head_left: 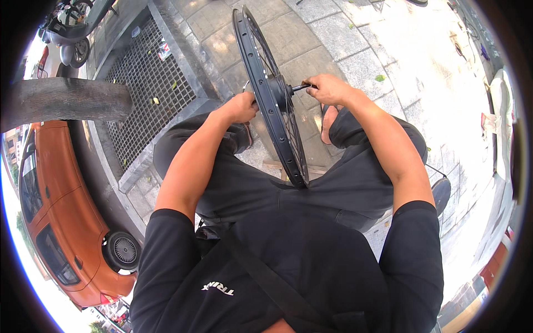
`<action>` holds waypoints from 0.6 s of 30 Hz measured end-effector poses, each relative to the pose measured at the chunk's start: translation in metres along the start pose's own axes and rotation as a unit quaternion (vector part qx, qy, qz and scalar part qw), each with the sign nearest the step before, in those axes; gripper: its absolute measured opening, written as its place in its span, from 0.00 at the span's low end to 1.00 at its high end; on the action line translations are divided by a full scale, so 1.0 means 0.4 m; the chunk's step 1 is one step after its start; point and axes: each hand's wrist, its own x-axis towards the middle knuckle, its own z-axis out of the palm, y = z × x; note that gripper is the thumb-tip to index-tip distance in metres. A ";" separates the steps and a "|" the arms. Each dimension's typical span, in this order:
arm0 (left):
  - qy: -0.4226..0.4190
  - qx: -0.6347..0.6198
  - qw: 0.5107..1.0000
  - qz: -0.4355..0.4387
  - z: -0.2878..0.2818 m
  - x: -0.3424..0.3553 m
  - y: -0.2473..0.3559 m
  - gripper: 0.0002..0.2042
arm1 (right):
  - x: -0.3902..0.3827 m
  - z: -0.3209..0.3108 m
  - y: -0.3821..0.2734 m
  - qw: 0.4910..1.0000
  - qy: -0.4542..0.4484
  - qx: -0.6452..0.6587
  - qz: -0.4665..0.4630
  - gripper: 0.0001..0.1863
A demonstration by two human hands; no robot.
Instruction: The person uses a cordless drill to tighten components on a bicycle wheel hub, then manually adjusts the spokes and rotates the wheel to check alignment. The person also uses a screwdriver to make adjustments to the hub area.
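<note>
A black bicycle wheel (pixel 271 108), bare of any tire, stands upright between my knees, its lower rim close to my lap. From its thick dark hub (pixel 281 92) a thin axle (pixel 300 87) sticks out to the right. My right hand (pixel 328 90) pinches the outer end of that axle. On the other side, my left hand (pixel 241 107) is closed near the hub, fingertips partly hidden by the rim. A thin pale piece shows just above it; what the left fingers hold cannot be made out.
Stone paving (pixel 283 36) lies ahead. A metal tree grate (pixel 147 91) and a tree trunk (pixel 66 100) are at left, with an orange car (pixel 69 205) beyond and a parked scooter (pixel 69 41) at the far left. My sandalled foot (pixel 328 123) is beside the wheel.
</note>
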 end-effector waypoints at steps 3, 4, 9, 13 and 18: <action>0.010 0.119 0.991 0.068 -0.008 -0.024 0.014 0.11 | -0.009 0.002 -0.023 0.996 0.003 -0.080 -0.047 0.17; 0.037 0.120 0.987 0.105 0.004 -0.028 0.001 0.09 | -0.011 -0.005 -0.032 0.994 0.005 -0.090 -0.059 0.16; 0.040 0.106 0.992 0.054 0.029 0.033 -0.059 0.09 | 0.023 -0.019 -0.019 0.986 -0.059 -0.150 -0.046 0.14; 0.033 0.215 0.961 0.168 0.016 0.078 -0.122 0.13 | 0.000 -0.046 -0.027 0.980 -0.064 -0.182 -0.049 0.13; 0.027 0.233 0.961 0.146 0.017 0.076 -0.123 0.11 | -0.008 -0.032 -0.002 0.986 -0.060 -0.151 -0.020 0.11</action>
